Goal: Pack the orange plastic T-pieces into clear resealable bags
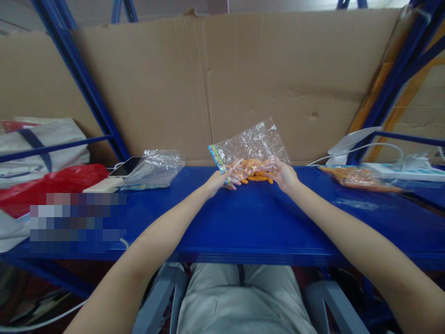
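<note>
A clear plastic bag [255,141] with a colourful printed edge leans up over the blue tabletop, its printed edge on the left. Orange finger-shaped pieces [257,177] lie in its lower part; whether the nearest ones are inside or in front of the film I cannot tell. My left hand [219,181] is closed on the bag beside the printed edge. At the bag's lower right corner, my right hand [285,176] holds it with fingers curled around the side, next to the orange pieces. Some fingertips are hidden behind film and pieces.
A stack of clear bags [156,171] lies to the left, beside a phone [125,167] and a red plastic bag [69,183]. On the right are a filled bag of orange pieces [361,178] and a white power strip [406,171]. Cardboard [260,69] stands behind.
</note>
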`<state>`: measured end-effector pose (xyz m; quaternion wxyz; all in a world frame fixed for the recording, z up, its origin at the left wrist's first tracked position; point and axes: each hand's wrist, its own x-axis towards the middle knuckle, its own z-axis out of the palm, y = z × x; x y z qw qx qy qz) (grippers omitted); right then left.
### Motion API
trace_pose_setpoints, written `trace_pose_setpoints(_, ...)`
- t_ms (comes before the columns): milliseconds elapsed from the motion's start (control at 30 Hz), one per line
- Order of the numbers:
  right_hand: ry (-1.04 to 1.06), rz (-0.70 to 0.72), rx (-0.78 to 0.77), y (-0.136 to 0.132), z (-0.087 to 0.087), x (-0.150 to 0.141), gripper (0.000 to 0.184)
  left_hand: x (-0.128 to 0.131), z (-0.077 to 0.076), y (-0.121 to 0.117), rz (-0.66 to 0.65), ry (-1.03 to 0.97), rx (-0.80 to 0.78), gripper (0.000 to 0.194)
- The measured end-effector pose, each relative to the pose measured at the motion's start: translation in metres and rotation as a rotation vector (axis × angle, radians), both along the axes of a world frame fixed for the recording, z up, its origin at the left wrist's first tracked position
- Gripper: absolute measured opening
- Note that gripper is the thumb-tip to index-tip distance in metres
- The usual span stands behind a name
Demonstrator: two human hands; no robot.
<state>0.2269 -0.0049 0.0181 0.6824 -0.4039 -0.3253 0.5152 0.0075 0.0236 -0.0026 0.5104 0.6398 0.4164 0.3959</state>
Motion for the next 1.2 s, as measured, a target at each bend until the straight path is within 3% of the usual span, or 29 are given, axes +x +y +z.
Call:
trace_pose_setpoints(267,-0.005,0.071,0.034,0.006,0.0,0.011,0.026,0.001,0.004,-0.001,-0.026,-0.094,-0.007,0.039)
trace_pose_setpoints(467,0.058,0.033,0.006,0.008,0.0,0.013,0.037,0.003,0.002,-0.008,-0.067,-0.026,-0.104,0.036)
trace_pose_setpoints(633,0.078,0.033,-0.023,0.007,0.0,0.01,0.037,0.006,0.003,-0.01,-0.088,-0.058,-0.059,0.042)
trace_pose_setpoints(867,0.029,0.066,-0.046,0.004,-0.003,0.006,0.037,0.003,0.004,-0.006,-0.011,-0.109,-0.034,0.039)
trace_pose_setpoints(1200,-0.028,0.032,-0.001,0.012,-0.002,0.017,0.036,0.002,0.0,-0.002,-0.028,-0.145,-0.038,0.045)
